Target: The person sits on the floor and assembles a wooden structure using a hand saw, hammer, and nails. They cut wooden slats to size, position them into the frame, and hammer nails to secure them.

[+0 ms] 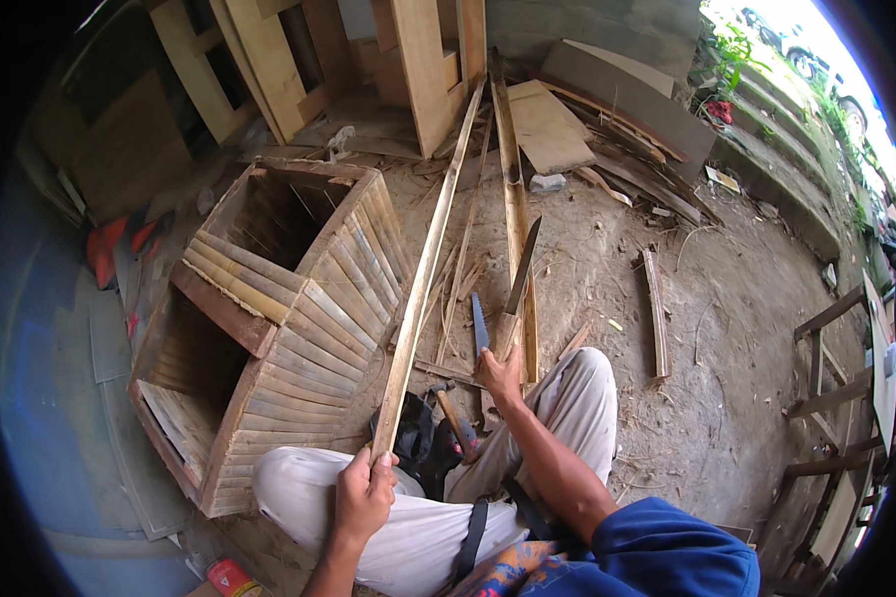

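My left hand [365, 495] is closed round the near end of a long, pale split bamboo strip [430, 264], beside my left knee. The strip slants away from me, and its far end reaches the wooden panels at the back. In front of my right knee, my right hand [500, 372] grips a machete by its wooden handle [506, 334]. The dark blade [526, 264] points up and away from me, apart from the strip. Close behind that hand a blue saw blade [479, 320] shows. Below lies a tool with a wooden handle [455, 420], its head partly hidden.
A frame covered in bamboo slats [304, 363], with two openings, stands at my left. Another length of split bamboo [511, 189] lies ahead. Wooden panels [418, 70] lean at the back, near stacked boards [617, 109]. A short wood piece [655, 313] lies right; a wooden rack [831, 398] stands beyond.
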{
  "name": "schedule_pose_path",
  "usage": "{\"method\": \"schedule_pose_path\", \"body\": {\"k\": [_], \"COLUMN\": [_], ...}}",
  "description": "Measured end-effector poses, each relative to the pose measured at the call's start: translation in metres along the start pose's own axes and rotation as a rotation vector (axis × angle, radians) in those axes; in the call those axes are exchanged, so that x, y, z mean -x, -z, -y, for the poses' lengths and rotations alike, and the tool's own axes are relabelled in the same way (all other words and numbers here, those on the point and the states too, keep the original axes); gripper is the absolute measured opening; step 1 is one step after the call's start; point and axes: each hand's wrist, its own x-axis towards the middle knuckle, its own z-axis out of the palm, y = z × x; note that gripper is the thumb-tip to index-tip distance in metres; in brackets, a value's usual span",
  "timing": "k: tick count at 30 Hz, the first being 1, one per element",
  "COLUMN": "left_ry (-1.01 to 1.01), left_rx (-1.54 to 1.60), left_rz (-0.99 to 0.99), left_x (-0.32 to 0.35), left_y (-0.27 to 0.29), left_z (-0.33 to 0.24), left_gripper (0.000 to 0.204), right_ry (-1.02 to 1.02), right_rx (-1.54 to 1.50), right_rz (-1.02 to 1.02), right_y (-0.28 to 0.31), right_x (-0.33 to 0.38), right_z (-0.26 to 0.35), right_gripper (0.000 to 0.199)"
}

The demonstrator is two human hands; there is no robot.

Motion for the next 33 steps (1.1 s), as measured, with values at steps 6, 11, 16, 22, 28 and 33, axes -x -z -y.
{"method": "schedule_pose_path", "body": {"k": [6,11,16,22,28,33], "left_ry": [-0.03,0.076,0.354,0.363,0.518,0.503], "left_rx": [0.086,0.093,0.237,0.395,0.686,0.633], "left_rz": [0.057,0.324,0.381,0.379,0.463,0.43], "left_x": [-0.007,-0.039,-0.049,-0.039,-0.034,-0.031], "left_y": [-0.016,-0.02,-0.023,-0.041,-0.081,-0.097], "left_z": [-0.005,-0.017,-0.008,0.015,0.034,0.048], "left_gripper": [0.024,0.025,0.031,0.031,0.026,0.021], "right_ry": [-0.006,0.054,0.161,0.422,0.176,0.54], "right_rx": [0.043,-0.02,0.255,0.339,0.37,1.013], "right_rz": [-0.06,-0.095,-0.194,-0.127,0.086,0.248], "right_y": [0.0,0.0,0.009,0.049,0.074,0.073], "right_x": [-0.001,0.001,0.004,0.027,0.034,0.068], "right_z": [-0.005,-0.005,0.018,0.074,0.151,0.193], "right_gripper": [0.028,0.028,0.03,0.028,0.021,0.025]}}
